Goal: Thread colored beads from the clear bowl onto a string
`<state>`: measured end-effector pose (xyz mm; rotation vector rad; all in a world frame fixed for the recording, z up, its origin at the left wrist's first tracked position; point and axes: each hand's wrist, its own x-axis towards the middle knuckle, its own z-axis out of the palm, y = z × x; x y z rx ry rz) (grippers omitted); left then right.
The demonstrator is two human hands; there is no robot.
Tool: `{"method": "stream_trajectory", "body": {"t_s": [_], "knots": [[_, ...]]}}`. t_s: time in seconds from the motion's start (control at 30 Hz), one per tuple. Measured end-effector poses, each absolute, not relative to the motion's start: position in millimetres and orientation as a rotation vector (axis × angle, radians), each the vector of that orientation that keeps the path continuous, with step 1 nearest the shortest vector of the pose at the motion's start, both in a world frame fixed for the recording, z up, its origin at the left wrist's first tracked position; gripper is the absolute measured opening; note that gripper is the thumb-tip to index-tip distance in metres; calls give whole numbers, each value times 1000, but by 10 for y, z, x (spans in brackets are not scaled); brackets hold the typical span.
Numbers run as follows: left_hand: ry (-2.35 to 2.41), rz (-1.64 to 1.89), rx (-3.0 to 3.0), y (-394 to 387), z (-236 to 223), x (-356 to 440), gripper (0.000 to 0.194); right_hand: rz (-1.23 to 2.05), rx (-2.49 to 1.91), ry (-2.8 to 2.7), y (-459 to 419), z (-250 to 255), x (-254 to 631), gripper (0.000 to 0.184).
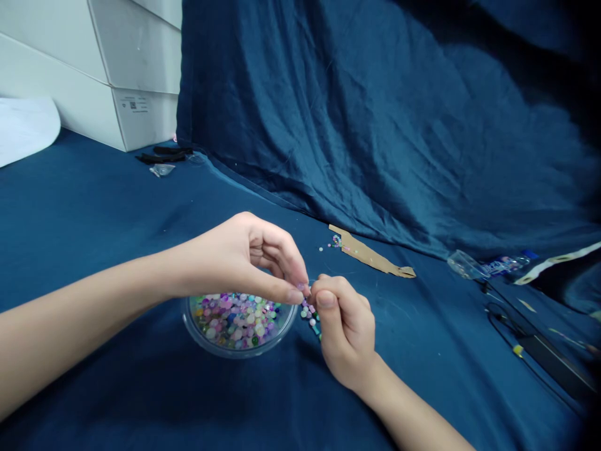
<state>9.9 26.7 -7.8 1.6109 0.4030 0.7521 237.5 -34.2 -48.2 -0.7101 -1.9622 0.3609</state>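
Over a clear round bowl (220,352) of mixed coloured beads (235,319), my left hand (263,257) pinches a small pale purple bead (301,287) between thumb and forefinger. My right hand (345,332) is closed just to the right, its thumb pressed on the curled forefinger. Its fingertips almost meet those of my left hand. Below the right fingers hangs a string of beads (310,313) in purple, white and teal, partly hidden by that hand. The thread itself is too fine to make out.
Behind the hands lies a torn brown cardboard strip (370,254) with a few loose beads (336,241). White boxes (141,62) stand at the back left. A plastic bottle (507,264), a clear cup (464,264) and a black adapter (554,360) with cable lie at the right.
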Motion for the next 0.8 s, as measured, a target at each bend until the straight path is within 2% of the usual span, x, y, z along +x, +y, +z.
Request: {"method": "stream_trajectory", "body": {"t_s": [0.8], "knots": [[383, 759, 1608, 271, -77, 92, 22, 371, -710, -1979, -363, -473, 2377, 24]]}}
